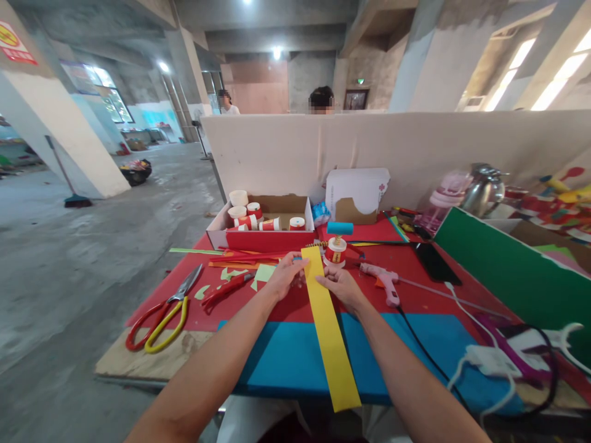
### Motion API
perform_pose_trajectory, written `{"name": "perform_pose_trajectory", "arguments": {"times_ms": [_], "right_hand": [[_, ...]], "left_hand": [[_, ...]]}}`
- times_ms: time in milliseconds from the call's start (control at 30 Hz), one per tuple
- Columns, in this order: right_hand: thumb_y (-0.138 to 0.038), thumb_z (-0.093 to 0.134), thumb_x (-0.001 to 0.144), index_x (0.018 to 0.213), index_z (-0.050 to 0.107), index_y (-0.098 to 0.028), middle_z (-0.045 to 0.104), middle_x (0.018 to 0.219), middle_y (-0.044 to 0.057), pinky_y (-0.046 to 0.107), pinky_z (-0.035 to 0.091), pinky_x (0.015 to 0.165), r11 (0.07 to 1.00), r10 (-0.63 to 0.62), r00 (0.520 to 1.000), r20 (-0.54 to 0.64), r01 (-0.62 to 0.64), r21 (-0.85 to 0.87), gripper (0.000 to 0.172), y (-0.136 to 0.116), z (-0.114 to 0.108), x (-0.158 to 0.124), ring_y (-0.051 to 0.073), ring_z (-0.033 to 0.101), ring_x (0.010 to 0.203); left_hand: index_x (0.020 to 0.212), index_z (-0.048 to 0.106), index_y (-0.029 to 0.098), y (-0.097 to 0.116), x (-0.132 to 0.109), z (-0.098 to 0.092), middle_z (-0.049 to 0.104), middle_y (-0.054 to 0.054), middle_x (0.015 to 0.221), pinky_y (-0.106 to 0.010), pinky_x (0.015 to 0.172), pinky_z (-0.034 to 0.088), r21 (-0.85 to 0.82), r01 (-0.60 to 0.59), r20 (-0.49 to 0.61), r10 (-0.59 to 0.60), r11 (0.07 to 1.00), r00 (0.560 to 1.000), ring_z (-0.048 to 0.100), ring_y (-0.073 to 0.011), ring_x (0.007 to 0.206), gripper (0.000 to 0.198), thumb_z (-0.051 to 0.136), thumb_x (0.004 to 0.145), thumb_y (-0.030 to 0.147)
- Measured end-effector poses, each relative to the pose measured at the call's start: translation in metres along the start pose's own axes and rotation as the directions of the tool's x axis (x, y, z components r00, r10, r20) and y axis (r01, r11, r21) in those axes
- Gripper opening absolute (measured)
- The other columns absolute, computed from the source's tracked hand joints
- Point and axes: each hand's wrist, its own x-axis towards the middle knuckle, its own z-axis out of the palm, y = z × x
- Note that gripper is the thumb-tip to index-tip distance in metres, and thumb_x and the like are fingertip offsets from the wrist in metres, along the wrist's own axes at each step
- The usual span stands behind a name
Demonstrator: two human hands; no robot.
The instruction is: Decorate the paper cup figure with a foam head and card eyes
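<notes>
A long yellow paper strip (329,332) lies lengthwise over the red and blue sheets, its near end hanging past the table edge. My left hand (285,275) pinches the strip's left edge near its far end. My right hand (340,284) pinches the right edge opposite. Just beyond the strip's far end stands a small red-and-white paper cup (335,251) with a blue roll (340,228) on top.
Red and yellow scissors (162,316) and paper scraps lie to the left. A pink glue gun (384,280) with its black cord, a phone (436,263) and a power strip (492,360) are on the right. A box of cups (261,231) stands behind. A white partition (462,147) backs the table; two people are beyond it.
</notes>
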Motion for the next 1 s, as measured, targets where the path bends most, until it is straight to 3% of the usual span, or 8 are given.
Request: {"name": "perform_pose_trajectory", "arguments": {"times_ms": [200,467,633,800,1000], "right_hand": [[-0.050,0.068,0.067,0.072,0.056,-0.019,0.062,0.065,-0.002,0.024,0.043,0.053,0.998,-0.045,0.999,-0.008,0.045,-0.043,0.034,0.0026,-0.0006,0.0016,0.013,0.056,0.058],[-0.048,0.066,0.067,0.071,0.057,-0.020,0.062,0.067,-0.001,0.027,0.045,0.060,0.984,-0.171,0.979,-0.111,0.163,-0.079,0.029,0.0066,-0.0063,0.0086,0.015,0.057,0.064],[-0.049,0.066,0.068,0.077,0.059,-0.022,0.065,0.074,0.001,0.030,0.048,0.065,0.986,-0.164,0.981,-0.106,0.159,-0.056,0.029,0.0041,-0.0057,0.0071,0.018,0.059,0.069],[-0.049,0.067,0.066,0.072,0.059,-0.020,0.065,0.072,0.001,0.032,0.049,0.068,0.984,-0.140,0.989,-0.044,0.134,-0.121,0.031,0.0057,-0.0063,0.0054,0.019,0.059,0.072],[-0.048,0.067,0.067,0.075,0.058,-0.020,0.064,0.074,0.000,0.033,0.049,0.073,0.994,-0.110,0.993,-0.045,0.108,-0.032,0.030,0.0040,-0.0044,0.0053,0.018,0.060,0.071]], "left_hand": [[0.080,0.059,0.013,-0.0006,-0.0034,0.0028,0.059,0.002,0.059,-0.017,0.038,0.032,0.201,-0.035,0.102,0.014,0.979,0.995,0.046,-0.0051,0.040,0.033,0.067,0.068,0.042],[0.094,0.063,0.014,-0.0057,-0.0050,0.0047,0.062,0.000,0.064,-0.018,0.040,0.037,0.333,-0.035,0.191,-0.031,0.942,0.981,0.047,-0.0062,0.041,0.038,0.069,0.069,0.042],[0.084,0.061,0.013,-0.0077,-0.0031,0.0037,0.060,0.000,0.062,-0.018,0.041,0.037,0.320,-0.079,0.209,0.011,0.944,0.978,0.049,-0.0070,0.043,0.032,0.067,0.071,0.042],[0.087,0.060,0.014,-0.0055,-0.0014,0.0027,0.063,-0.002,0.074,-0.019,0.048,0.041,0.221,-0.137,0.140,0.108,0.966,0.984,0.053,-0.0085,0.054,0.032,0.070,0.067,0.036],[0.079,0.056,0.015,-0.0044,-0.0027,0.0032,0.060,0.002,0.063,-0.019,0.047,0.040,0.195,-0.113,0.101,0.094,0.974,0.990,0.053,-0.0089,0.050,0.027,0.069,0.067,0.035]]}}
